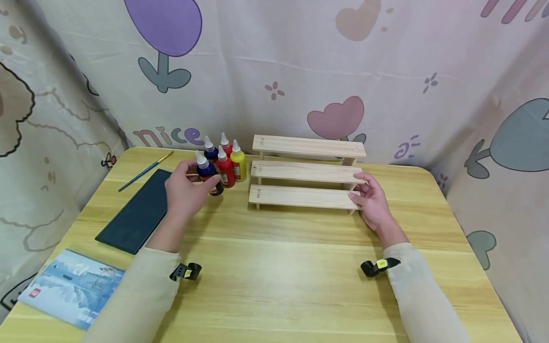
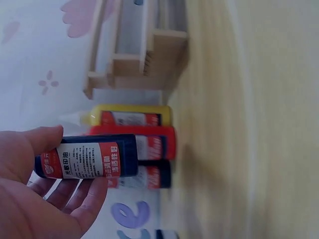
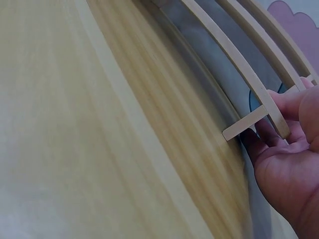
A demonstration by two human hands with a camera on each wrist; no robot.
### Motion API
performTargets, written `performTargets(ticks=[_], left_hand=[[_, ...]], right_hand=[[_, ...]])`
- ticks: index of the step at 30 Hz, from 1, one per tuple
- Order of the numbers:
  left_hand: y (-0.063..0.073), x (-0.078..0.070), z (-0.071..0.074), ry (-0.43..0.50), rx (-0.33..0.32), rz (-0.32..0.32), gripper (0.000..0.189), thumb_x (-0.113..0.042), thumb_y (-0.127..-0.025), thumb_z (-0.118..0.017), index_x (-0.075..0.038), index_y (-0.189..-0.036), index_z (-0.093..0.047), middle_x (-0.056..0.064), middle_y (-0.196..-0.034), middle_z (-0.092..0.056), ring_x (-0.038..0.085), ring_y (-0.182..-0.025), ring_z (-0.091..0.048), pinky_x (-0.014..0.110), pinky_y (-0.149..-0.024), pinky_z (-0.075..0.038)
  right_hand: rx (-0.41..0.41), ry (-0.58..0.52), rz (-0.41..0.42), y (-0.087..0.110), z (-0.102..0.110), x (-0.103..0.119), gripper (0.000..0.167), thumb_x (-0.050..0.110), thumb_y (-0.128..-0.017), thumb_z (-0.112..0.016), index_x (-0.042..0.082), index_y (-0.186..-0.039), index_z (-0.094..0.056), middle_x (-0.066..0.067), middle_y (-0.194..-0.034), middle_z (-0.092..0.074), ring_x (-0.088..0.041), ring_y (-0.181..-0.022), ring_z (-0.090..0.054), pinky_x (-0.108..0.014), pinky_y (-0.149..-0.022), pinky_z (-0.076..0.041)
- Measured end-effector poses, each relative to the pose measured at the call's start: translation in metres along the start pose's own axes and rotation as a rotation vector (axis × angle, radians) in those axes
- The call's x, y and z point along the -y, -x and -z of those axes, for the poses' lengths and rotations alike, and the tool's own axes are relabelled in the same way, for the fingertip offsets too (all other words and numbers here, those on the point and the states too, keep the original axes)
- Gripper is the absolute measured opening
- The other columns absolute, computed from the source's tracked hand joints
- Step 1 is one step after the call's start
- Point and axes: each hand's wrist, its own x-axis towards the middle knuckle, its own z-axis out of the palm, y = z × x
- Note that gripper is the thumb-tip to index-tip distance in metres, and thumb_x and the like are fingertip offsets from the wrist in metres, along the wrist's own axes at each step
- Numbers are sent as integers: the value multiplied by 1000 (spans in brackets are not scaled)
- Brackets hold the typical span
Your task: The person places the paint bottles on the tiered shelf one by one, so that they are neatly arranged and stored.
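Observation:
My left hand [image 1: 185,190] pinches a dark blue ink bottle [image 1: 208,170] with a white nozzle between thumb and fingers. In the left wrist view the label of this ink bottle [image 2: 87,158] faces the camera, and its base looks raised off the table. Just behind it stand two red bottles [image 1: 226,171], a yellow bottle [image 1: 238,164] and another dark blue bottle [image 1: 210,151]. My right hand [image 1: 374,202] grips the right end of a three-tier wooden stand [image 1: 306,172], thumb on the lowest shelf. Its other fingers are partly hidden behind the stand's end [image 3: 248,122].
A dark flat board [image 1: 136,214] lies left of my left hand, with a blue-handled paintbrush [image 1: 146,170] beyond it. Nearer the front left is a booklet [image 1: 75,288] with a blue scenic cover. A printed curtain [image 1: 266,62] hangs behind the wooden table [image 1: 274,281].

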Motion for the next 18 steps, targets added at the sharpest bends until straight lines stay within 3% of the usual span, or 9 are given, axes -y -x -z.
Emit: performTargets(ticks=[8,18], left_hand=[[1,-32,-1,40,15,-90,60,-37,-84,-82,-4,-127,-56,13,-116,-64,27,-99,-63,41,-82,-53],[-17,-72,-13,111,84,-130,58,-37,-83,-83,-9,-126,-56,8,-117,-64,23,-99,-61,42,-84,-53]], right_hand=[[-6,24,-7,0,1,1,55,-21,-88,-59,12,-132,-56,-6,-123,-60,-27,-114,-51,-28,-84,-54],[5,-2,10,0,-1,0,55,-24,-88,-57,12,-130,-58,-6,-119,-63,-34,-115,-50,-27,-82,-55]])
